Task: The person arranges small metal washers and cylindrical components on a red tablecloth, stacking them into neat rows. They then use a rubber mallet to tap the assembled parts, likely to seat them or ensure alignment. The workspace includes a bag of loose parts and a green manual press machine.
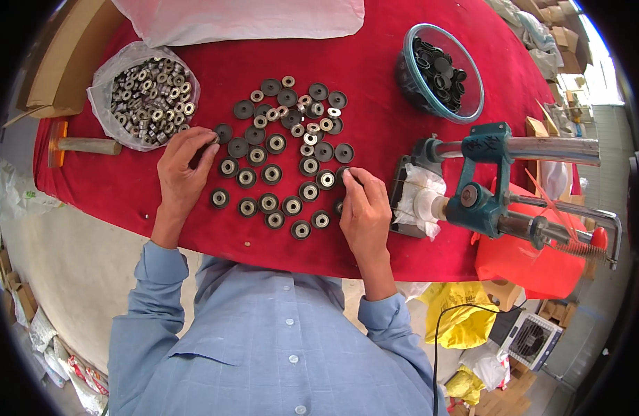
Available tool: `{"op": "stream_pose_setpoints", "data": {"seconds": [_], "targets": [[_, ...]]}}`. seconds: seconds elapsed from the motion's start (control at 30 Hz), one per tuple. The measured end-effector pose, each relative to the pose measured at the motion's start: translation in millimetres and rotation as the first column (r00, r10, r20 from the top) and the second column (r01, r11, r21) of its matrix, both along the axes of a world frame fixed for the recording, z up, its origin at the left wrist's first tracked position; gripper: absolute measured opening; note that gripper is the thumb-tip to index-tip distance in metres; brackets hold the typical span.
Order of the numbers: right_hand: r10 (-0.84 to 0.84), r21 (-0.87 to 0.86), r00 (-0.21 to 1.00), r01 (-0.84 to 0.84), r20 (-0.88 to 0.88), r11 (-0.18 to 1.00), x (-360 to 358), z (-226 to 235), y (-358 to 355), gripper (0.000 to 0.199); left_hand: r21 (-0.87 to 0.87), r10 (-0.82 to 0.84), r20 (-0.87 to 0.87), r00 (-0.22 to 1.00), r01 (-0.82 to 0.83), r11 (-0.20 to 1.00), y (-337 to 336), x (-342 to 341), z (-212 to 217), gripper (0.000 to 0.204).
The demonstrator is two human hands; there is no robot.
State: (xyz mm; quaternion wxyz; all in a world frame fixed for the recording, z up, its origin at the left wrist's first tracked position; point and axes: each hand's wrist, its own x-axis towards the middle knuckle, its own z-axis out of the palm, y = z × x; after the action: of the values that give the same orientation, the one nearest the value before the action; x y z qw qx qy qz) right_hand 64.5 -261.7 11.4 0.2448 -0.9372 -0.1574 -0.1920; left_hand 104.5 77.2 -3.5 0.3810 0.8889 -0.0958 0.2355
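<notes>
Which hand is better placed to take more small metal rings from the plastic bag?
Probably the left hand: it rests beside the open plastic bag of metal rings. The right hand is across the spread of black discs, nearer the hand press.

A worktop covered in bright red cloth (375,48) fills the middle of the view. Below it lies a pale grey concrete floor (77,263), with crumpled plastic bags (18,197) along its left edge. Flattened brown cardboard (63,55) lies at the upper left. At the right, daylight falls over stacked cardboard boxes (559,35) and a small white box fan (531,340).
</notes>
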Motion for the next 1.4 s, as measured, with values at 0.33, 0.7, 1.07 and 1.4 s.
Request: {"op": "stream_pose_setpoints", "data": {"seconds": [0.33, 0.7, 1.07, 1.4], "targets": [[-0.063, -0.156, 0.997, 0.068, 0.033, 0.985, -14, -4, 7, 0.043, -0.010, -0.015, 0.017, 1.000, 0.015, 1.000, -13, 11, 6, 0.023], [-0.107, -0.129, 0.994, 0.105, -0.009, 0.986, -17, -2, 7, 0.047, 0.249, -0.095, 0.065, 0.993, 0.076, 0.965, -1, 11, 1, 0.028], [-0.094, 0.029, 0.996, 0.094, -0.006, 0.995, 51, 17, 47, 0.030, 0.521, -0.096, 0.115, 0.989, 0.022, 0.853, -3, 2, 11, 0.031], [-0.177, -0.091, 0.984, 0.174, -0.017, 0.980, 65, 2, 75, 0.031, 0.376, -0.048, 0.064, 0.997, 0.020, 0.926, -4, -9, 9, 0.028]]}}
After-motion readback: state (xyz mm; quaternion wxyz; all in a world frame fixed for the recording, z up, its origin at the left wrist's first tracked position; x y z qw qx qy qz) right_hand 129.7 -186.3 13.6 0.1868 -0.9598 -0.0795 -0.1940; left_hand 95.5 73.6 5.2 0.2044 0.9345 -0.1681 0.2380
